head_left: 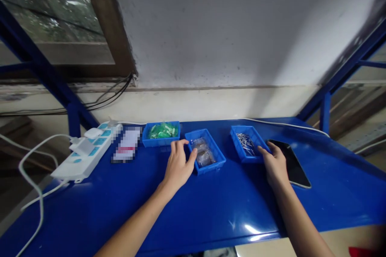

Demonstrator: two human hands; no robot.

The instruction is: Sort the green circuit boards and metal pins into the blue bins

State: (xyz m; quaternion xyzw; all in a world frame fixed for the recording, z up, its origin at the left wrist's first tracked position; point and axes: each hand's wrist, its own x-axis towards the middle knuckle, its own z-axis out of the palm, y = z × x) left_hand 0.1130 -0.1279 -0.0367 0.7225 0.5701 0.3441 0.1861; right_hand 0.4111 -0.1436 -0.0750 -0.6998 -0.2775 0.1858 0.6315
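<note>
Just right of centre in the frame, a blue tray (212, 167) sits slantwise on the surface (211, 209), holding clear packets (205, 154). I see the left hand (180, 164) at its left side, thumb and forefinger spread apart along the rim; whether they press on it I cannot tell. To its right, well apart, a second blue tray (236, 146) holds loose silvery pins (245, 143). The right hand (276, 164) is at its near right corner, thumb reaching to the wall, fingers parted from it and lying over the edge of a dark tablet (294, 166). Both trays are down and filled; I judge them to be in mid-handling, though how much is done or left I cannot tell. Both forearms reach up from the bottom edge, angled outward below, palms down. Left of centre stands a third tray (161, 141) of green pieces (163, 130), then a pixelated slab (127, 144) and a white power strip (68, 168).
</note>
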